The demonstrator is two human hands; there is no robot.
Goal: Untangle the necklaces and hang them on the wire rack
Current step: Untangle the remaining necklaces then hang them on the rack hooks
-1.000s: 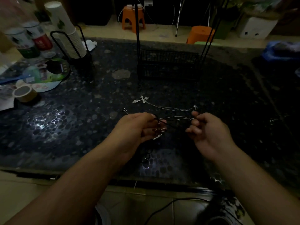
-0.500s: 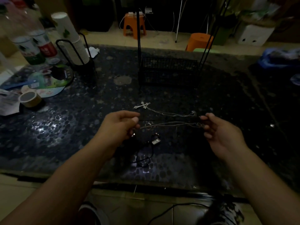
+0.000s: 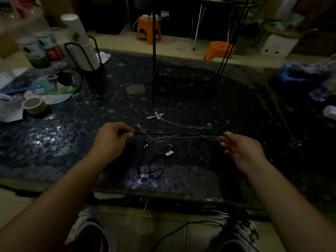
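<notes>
Dimly lit room. A dark pebble-patterned table (image 3: 54,142) fills the near and middle ground, with pale glare patches on its surface. Beyond its far edge: beige tiled floor (image 3: 118,40), two orange plastic stools (image 3: 149,28) (image 3: 219,50), and a white box (image 3: 276,45) at far right.

The hands have drawn wide apart, left hand (image 3: 111,140) and right hand (image 3: 241,151) stretching a black cord (image 3: 174,134) taut between them; the other black necklace (image 3: 154,160) has dropped onto the table (image 3: 54,142).

Tape roll (image 3: 34,105), cup stack (image 3: 81,42), 2 stools (image 3: 219,50)
</notes>
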